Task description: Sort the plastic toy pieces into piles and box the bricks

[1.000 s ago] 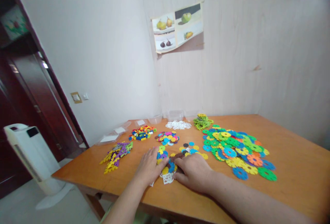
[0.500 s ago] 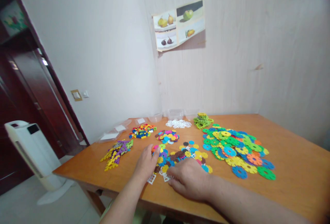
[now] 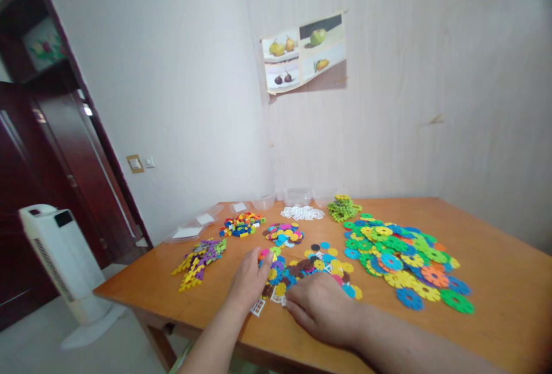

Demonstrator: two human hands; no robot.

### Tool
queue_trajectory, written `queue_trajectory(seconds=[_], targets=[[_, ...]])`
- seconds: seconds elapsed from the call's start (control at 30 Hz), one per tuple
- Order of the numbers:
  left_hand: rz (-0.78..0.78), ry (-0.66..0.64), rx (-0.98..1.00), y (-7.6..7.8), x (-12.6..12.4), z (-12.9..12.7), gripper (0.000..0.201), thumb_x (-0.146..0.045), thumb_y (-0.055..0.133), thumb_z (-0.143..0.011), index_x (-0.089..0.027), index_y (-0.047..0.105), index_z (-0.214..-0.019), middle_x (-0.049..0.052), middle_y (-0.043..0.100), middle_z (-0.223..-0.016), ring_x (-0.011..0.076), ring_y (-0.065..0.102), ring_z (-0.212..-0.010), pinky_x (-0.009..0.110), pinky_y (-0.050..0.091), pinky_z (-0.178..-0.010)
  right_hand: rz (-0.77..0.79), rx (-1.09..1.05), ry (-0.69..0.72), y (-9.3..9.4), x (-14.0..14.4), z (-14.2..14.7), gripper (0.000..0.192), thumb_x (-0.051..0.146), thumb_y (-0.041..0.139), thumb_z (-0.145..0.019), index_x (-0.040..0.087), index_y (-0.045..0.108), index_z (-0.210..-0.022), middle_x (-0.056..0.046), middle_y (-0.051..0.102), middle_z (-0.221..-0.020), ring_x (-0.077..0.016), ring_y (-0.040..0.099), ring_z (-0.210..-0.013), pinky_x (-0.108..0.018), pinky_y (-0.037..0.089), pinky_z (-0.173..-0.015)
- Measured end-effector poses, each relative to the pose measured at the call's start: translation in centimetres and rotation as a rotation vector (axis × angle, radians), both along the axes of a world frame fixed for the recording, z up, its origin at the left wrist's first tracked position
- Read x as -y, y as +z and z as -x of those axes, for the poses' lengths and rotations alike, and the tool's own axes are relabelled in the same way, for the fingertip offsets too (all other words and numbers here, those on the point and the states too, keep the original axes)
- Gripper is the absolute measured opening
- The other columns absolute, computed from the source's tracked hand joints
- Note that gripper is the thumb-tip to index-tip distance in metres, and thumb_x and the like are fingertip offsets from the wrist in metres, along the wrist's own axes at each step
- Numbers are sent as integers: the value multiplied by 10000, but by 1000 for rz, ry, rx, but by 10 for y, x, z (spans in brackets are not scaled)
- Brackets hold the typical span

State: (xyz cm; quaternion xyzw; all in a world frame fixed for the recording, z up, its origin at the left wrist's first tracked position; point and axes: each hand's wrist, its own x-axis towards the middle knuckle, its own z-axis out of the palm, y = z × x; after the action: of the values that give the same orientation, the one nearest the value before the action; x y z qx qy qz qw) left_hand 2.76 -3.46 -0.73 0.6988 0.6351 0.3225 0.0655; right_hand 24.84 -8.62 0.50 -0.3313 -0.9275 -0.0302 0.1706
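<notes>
On the table's near part lies a mixed pile of small notched plastic discs (image 3: 297, 270), in brown, yellow, blue and other colours. My left hand (image 3: 250, 275) rests at the pile's left edge, thumb apart from the fingers, holding nothing I can see. Over the pile's near right side is my right hand (image 3: 321, 308), its fingers curled down and their tips hidden. A white window-shaped lattice piece (image 3: 257, 307) lies just below my left hand. Another white lattice piece (image 3: 277, 296) sits between both hands, partly under the right fingers.
Behind are a smaller disc pile (image 3: 283, 235), coloured bricks (image 3: 242, 224), white pieces (image 3: 302, 213) and green pieces (image 3: 344, 208). Large notched discs (image 3: 401, 259) spread to the right; yellow and purple pieces (image 3: 200, 262) lie left. Clear tubs (image 3: 297, 196) and lids (image 3: 187, 232) line the back.
The whole view has shifted slightly, with the scene lower and further right. Both hands stay at the disc pile in nearly the same pose.
</notes>
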Motion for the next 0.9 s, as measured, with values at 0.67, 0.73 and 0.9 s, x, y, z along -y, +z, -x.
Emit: queue_trajectory(seconds=[0.67,0.73,0.9], targets=[[53,9,148,-3,-7,4,617,-680,364,-894,-184,614,-1163,165,627,-1289,308,527,-1282,411,397,-1037,823,-895,-515,17,-96,-37,102,149,631,-770,175,578,-687,56,543,-463,-84,470,-417,-184,330,-428],[57,21,152,-2,-6,4,628,-686,363,-892,-182,608,-1174,171,615,-1316,309,517,-1299,413,388,-1050,836,-989,-527,34,-118,-38,80,131,610,-789,175,569,-736,42,569,-500,-89,524,-438,-179,399,-443],[41,22,199,-5,-6,6,600,-669,380,-898,-197,600,-1197,157,620,-1333,286,546,-1277,398,402,-1049,884,-1253,-530,56,-147,-35,242,29,486,-843,163,496,-1044,-15,656,-704,-96,659,-575,-200,562,-583]])
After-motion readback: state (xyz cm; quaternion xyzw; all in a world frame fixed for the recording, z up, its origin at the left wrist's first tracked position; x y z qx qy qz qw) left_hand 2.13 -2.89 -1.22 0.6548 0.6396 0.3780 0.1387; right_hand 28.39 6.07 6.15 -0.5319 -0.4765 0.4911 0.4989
